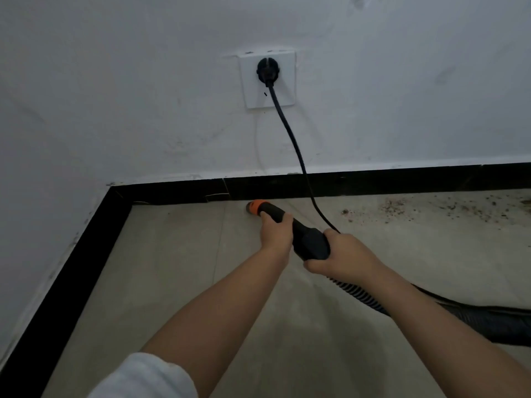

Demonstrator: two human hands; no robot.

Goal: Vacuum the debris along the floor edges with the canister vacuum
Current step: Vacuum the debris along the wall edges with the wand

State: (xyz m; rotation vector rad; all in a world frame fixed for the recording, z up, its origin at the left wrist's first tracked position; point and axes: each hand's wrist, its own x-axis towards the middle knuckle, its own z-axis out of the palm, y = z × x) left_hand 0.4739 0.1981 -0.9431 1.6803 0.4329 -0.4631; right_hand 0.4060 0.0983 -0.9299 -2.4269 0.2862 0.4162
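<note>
Black, orange-tipped vacuum nozzle (254,207) sits low near the far black baseboard (373,183), left hand (275,231) and right hand (342,255) both wrapped around it. Brown debris (416,209) lies right; the dangling black power cord (296,156) could snag during that sweep.

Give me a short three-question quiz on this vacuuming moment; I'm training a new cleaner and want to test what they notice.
1. True or false: the power cord is plugged into the wall socket.
2. Which hand grips nearer the orange nozzle tip? A) left hand B) right hand
3. On which side of the nozzle tip does the debris along the black skirting lie?

Key
1. True; the black plug sits in the socket.
2. A; the right hand holds the black hose handle further back.
3. To its right, scattered on the floor near the wall.
</note>
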